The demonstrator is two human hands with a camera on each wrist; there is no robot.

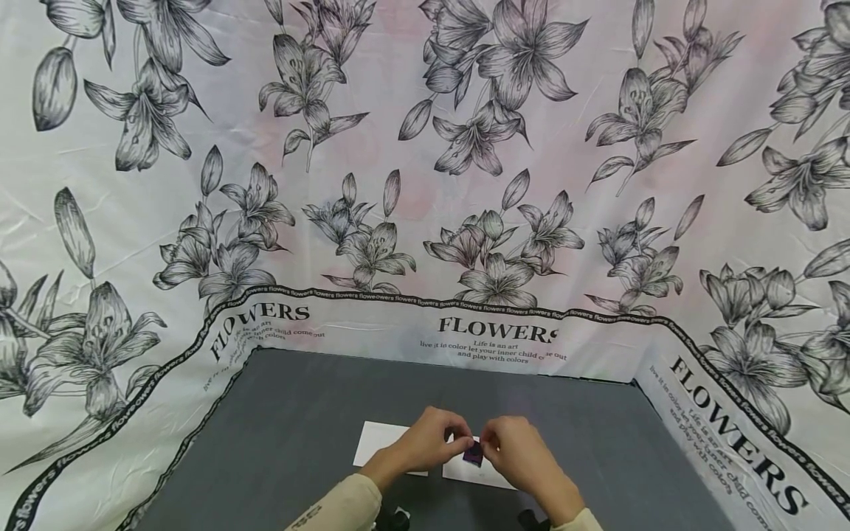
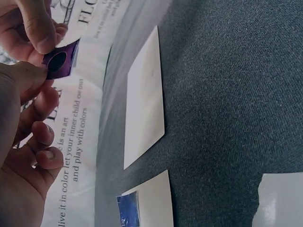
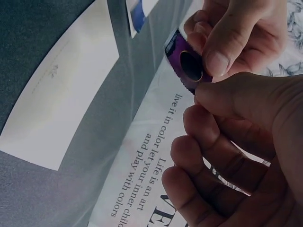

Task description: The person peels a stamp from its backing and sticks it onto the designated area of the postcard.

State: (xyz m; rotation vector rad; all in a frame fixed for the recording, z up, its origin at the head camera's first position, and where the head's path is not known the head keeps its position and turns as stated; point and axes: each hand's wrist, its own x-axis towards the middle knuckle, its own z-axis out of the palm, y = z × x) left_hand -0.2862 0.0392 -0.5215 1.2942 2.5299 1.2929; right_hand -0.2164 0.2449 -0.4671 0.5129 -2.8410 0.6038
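Observation:
Between both hands, above the table, is a small purple square piece (image 1: 474, 453) with a dark, gold-rimmed oval. My left hand (image 1: 432, 440) pinches one side of it between thumb and forefinger. The opposite side is pinched by the thumb and forefinger of my right hand (image 1: 521, 451). Seen from the right wrist, the purple piece (image 3: 188, 64) has a jagged edge, and my right hand's other fingers (image 3: 187, 151) are loosely bent. A white card (image 1: 465, 472) lies below the hands, with faint print on it in the right wrist view.
Another white card (image 1: 378, 440) lies to the left, partly behind the left forearm. A blue piece (image 2: 129, 210) rests on a card in the left wrist view, where a pale sheet (image 2: 281, 201) also shows. Flower-printed cloth (image 1: 491, 324) walls the grey table (image 1: 299, 413).

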